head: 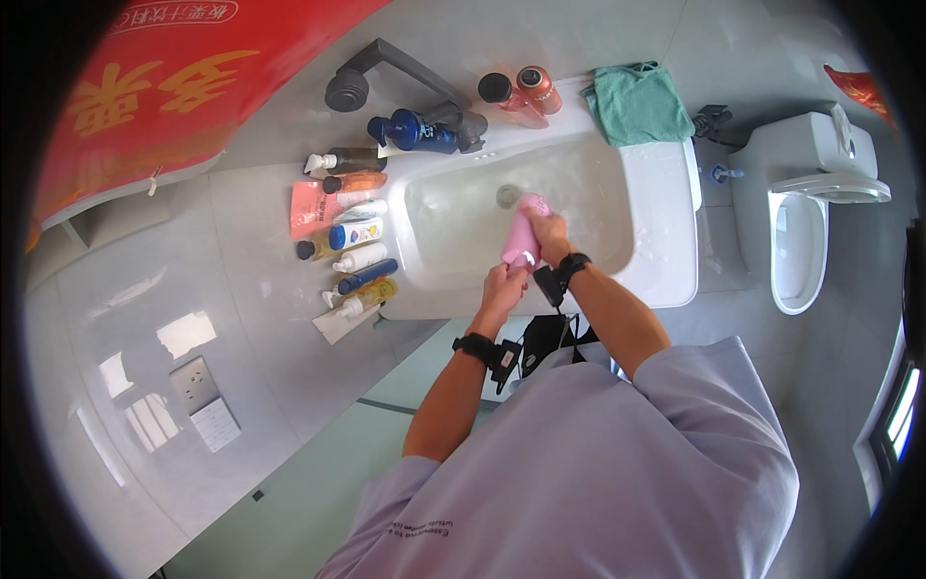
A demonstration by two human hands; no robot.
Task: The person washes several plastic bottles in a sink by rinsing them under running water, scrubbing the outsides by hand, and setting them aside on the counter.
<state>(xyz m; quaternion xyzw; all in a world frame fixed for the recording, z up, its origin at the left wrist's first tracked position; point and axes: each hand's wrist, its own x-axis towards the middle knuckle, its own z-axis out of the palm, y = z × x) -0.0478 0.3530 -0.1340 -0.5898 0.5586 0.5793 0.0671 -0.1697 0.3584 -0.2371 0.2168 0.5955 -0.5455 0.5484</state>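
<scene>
A smooth pink bottle (pixel 520 235) slants over the near part of a white washbasin (pixel 662 239). My left hand (pixel 504 291) grips its lower end, nearest my body. Higher up, the fingers of my right hand (pixel 548 233) wrap around its side and partly hide it. Behind the bottle's far end a round drain (pixel 508 195) shows on the basin floor. The basin looks wet, with cloudy water in it, though its depth is hard to judge.
A dark grey faucet (pixel 452 119) stands at the back rim beside a blue pump bottle (pixel 416 132). Several toiletry bottles (pixel 362 233) line the left ledge. Two reddish bottles (pixel 539 90) and a green towel (pixel 638 105) sit behind the basin. A toilet (pixel 799 239) is at right.
</scene>
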